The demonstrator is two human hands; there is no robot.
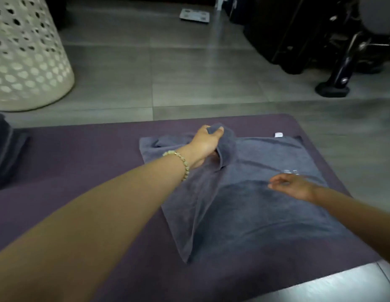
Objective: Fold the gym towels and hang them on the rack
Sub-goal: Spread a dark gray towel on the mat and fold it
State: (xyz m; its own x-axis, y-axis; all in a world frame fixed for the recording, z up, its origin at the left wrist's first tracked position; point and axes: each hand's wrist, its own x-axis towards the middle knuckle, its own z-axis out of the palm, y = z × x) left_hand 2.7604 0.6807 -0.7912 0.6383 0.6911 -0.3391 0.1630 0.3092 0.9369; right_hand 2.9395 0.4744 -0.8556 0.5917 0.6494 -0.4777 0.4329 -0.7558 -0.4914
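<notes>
A grey-blue gym towel (250, 205) lies spread on a purple mat (80, 153) on the floor. My left hand (206, 142) grips a bunched fold of the towel near its far left corner and lifts it off the mat. My right hand (292, 185), blurred, hovers low over the towel's right half with its fingers loosely extended and nothing in it. A small white label (278, 134) sticks out at the towel's far edge. No rack is in view.
A white perforated laundry basket (26, 62) stands at the far left on the grey tiled floor. A dark folded cloth (6, 149) lies at the left edge. Black gym equipment (333, 46) fills the far right. A bathroom scale (194, 15) lies at the back.
</notes>
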